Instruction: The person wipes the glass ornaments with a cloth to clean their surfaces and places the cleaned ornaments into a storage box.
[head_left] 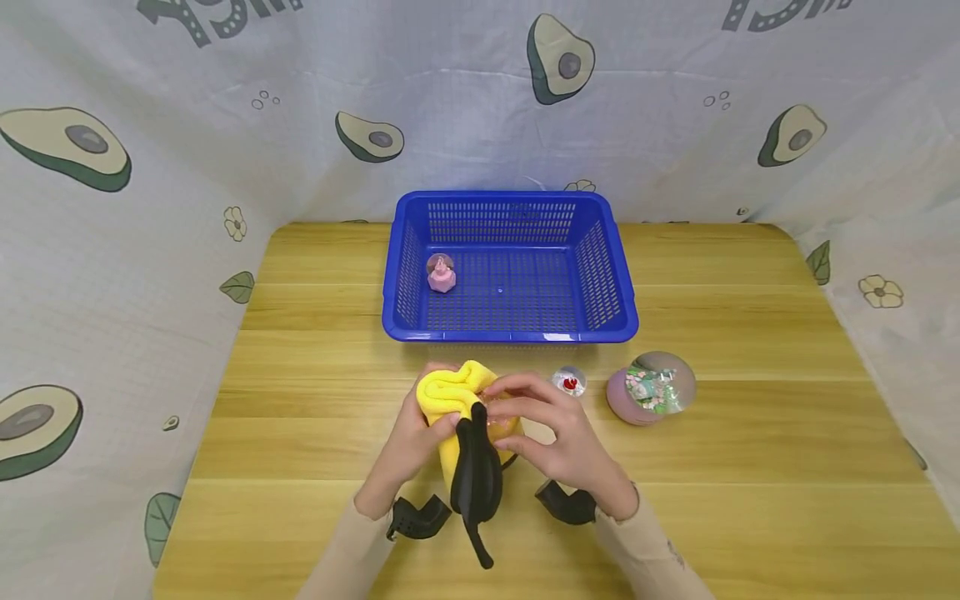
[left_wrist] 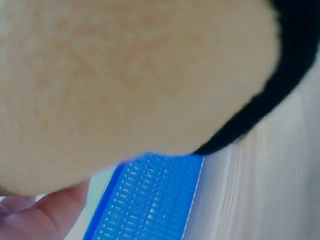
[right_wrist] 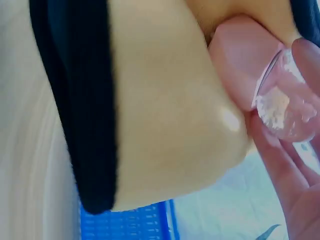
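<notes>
In the head view my left hand (head_left: 416,437) grips a soft yellow cloth item (head_left: 446,392), thumb in front and fingers behind. Its top edge is folded over, and a long black part (head_left: 476,471) hangs down its front. My right hand (head_left: 558,429) has its fingers curled round a small snow globe at the right side of the cloth. In the right wrist view that snow globe (right_wrist: 285,107) shows a clear dome under my fingers and a pink faceted base (right_wrist: 245,60). In the left wrist view, blurred fingers (left_wrist: 45,215) show at the lower left.
A blue plastic basket (head_left: 510,336) stands at the back of the wooden table (head_left: 750,433). Inside it, at the left, sits a small pink-based globe (head_left: 441,275). Right of my hands are a small clear ball with red inside (head_left: 570,382) and a large flowered snow globe (head_left: 652,389).
</notes>
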